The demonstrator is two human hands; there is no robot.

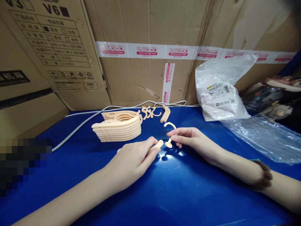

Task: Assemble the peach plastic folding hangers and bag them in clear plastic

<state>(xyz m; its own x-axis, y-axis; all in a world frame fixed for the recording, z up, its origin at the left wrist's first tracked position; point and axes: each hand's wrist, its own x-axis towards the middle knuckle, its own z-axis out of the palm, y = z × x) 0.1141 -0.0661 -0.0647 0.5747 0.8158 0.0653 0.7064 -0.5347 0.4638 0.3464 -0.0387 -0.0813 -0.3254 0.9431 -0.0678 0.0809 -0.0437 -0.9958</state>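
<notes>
My left hand (138, 155) is closed around a cream plastic hanger arm (159, 144), whose rounded end with a hole sticks out past the fingertips. Most of that piece is hidden under the palm. Between thumb and fingers, my right hand (185, 137) pinches a cream hanger hook (168, 144) by its stem, with the curve upward and the round base low. Hook base and arm end are close together, with a small gap between them. Behind my left hand lies a neat stack of cream hanger arms (118, 133). Several loose hooks (147, 112) lie beyond it.
A few short curved cream pieces (165, 113) lie beside the loose hooks. A white cable (81, 131) runs along the back of the blue table (164, 194). Cardboard boxes (141, 78) wall the back and left. A clear plastic bag (219, 94) stands at the right.
</notes>
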